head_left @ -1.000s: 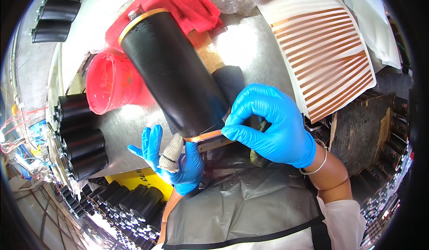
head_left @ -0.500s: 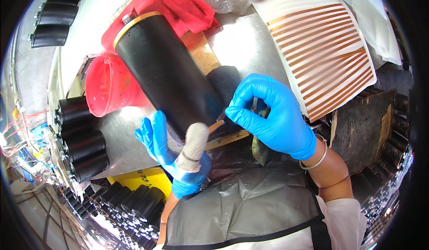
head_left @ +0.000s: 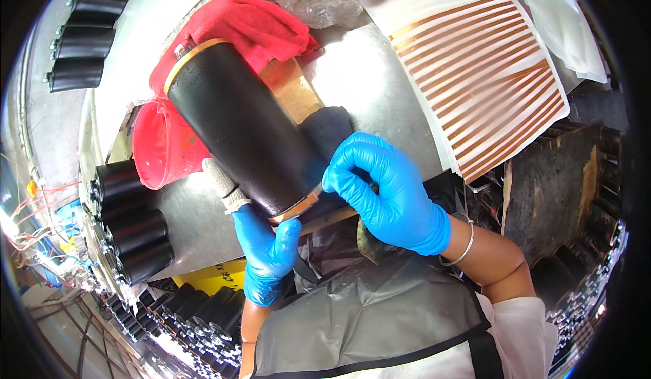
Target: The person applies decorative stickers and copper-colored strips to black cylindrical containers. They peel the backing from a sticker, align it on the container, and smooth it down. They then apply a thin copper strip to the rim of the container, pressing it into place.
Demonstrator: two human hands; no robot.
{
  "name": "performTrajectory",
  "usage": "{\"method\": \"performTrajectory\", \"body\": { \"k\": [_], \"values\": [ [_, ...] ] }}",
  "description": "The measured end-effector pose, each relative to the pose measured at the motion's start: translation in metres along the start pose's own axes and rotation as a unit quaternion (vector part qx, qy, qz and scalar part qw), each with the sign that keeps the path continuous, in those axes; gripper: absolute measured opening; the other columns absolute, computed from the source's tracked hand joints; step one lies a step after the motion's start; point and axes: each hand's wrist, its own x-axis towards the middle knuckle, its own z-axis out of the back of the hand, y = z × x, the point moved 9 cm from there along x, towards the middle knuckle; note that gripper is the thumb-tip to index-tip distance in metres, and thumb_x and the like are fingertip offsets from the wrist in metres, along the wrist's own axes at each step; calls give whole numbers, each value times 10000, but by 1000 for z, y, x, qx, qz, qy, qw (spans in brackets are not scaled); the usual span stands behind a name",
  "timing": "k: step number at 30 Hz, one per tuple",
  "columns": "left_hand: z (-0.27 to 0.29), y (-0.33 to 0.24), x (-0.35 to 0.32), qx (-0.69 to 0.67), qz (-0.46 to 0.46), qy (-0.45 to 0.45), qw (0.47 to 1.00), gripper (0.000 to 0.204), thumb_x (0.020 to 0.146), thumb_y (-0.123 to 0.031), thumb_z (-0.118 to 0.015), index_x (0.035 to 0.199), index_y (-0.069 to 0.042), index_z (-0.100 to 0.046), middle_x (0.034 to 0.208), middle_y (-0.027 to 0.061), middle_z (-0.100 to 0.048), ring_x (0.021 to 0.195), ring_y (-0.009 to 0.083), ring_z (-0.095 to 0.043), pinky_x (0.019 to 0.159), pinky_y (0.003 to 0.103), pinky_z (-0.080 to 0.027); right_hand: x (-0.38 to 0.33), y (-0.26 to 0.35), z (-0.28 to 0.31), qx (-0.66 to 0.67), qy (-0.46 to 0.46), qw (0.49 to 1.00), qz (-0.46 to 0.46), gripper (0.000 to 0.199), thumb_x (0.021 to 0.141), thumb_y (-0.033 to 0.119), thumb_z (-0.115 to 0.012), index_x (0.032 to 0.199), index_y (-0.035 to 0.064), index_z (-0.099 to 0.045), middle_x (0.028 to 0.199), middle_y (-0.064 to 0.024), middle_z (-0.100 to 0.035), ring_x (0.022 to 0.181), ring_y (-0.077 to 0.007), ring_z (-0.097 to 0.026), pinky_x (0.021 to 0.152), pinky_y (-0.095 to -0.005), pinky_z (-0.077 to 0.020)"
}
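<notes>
A black cylinder with a copper-coloured band at each end lies slanted over the metal worktop. My left hand, blue-gloved with a knitted cover on one finger, holds its near end, that finger along the side and the thumb by the rim. At the near rim, my right hand, also blue-gloved, pinches the loose end of a copper-coloured tape strip that lies along the edge. Below the right palm hangs a greenish-brown flat piece; whether the hand holds it is hidden.
White sheets bearing rows of copper strips lie at the right. A red cloth and a wooden block are behind the cylinder. A red bucket stands left, near several more black cylinders. A dark board stands far right.
My left hand has moved from in front of the cylinder to its near end and taken hold. My right hand has come left and down to the rim, pinching the strip. The view has shifted slightly.
</notes>
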Motion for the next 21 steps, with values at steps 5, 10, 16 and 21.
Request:
{"method": "performTrajectory", "body": {
  "k": [5, 10, 16, 21],
  "values": [
    [-6, -17, 8, -60, 91, -48, 993, 876, 810, -140, -541, 1439, 11, 50, 1486, 175, -90, 1338, 250, -188, 1089, 355, -169, 2, -4, -3, 24, -7, 1000, 16, 80, 859, 98, -571, 809, 39, -551, 750, -121, -533, 692, -303, -546, 605, -353, -438],
    [-4, -12, -2, 69, 105, -89, 988, 818, 821, -70, -502, 1463, -64, 6, 1455, 158, -215, 1288, 258, -338, 1045, 362, -306, 2, -2, -3, 8, 8, 1000, 25, 80, 854, 96, -570, 805, 40, -542, 743, -125, -531, 694, -314, -546, 600, -367, -436],
    [-8, -8, -3, 2, 111, -121, 986, 772, 837, 25, -500, 1457, -72, -50, 1377, 156, -331, 1131, 236, -492, 935, 330, -427, 3, -1, -1, 5, 4, 1000, 28, 87, 850, 103, -572, 801, 39, -540, 747, -131, -530, 693, -321, -542, 602, -375, -432],
    [-17, -28, 7, 22, 50, -136, 989, 737, 860, -2, -500, 1455, -72, -71, 1381, 150, -328, 1167, 233, -460, 957, 336, -411, 3, -5, -2, 13, 0, 999, 31, 111, 843, 121, -594, 796, 38, -537, 742, -133, -518, 673, -308, -540, 593, -370, -431]
  ]
}}
